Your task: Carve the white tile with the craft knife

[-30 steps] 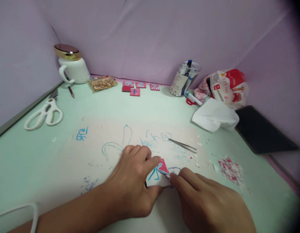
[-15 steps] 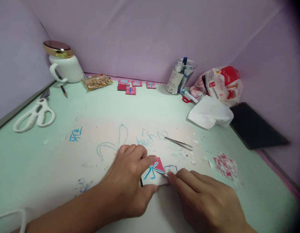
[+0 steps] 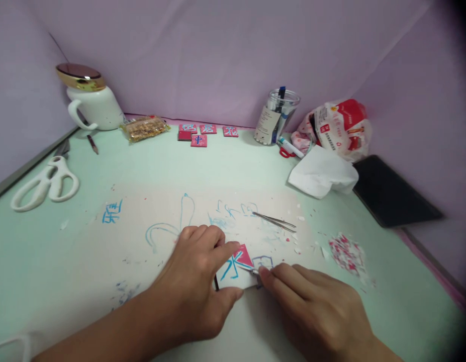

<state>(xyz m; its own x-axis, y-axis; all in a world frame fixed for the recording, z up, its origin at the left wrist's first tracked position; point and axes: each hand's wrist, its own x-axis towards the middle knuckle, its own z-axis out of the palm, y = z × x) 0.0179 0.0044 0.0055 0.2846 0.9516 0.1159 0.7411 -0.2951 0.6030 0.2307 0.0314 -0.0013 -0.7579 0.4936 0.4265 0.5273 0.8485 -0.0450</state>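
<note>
A small square tile, part pink and part white with a blue character drawn on it, lies on the pale sheet. My left hand is closed on its left side, the index finger at the upper edge and the thumb at the lower edge. In my right hand, a slim craft knife is pinched, most of it hidden by the fingers. Its tip touches the tile along a blue line at the border of the pink part. Just beyond the hands, metal tweezers rest on the sheet.
Pink and white shavings are heaped at right. White scissors, a lidded mug and a wrapped snack stand or lie at left. Behind are several pink tiles, a pen jar, tissue and a dark tablet.
The camera view has shifted slightly, so the background things sit a little further left. Both hands keep their hold, and the knife tip stays near the same line on the tile.
</note>
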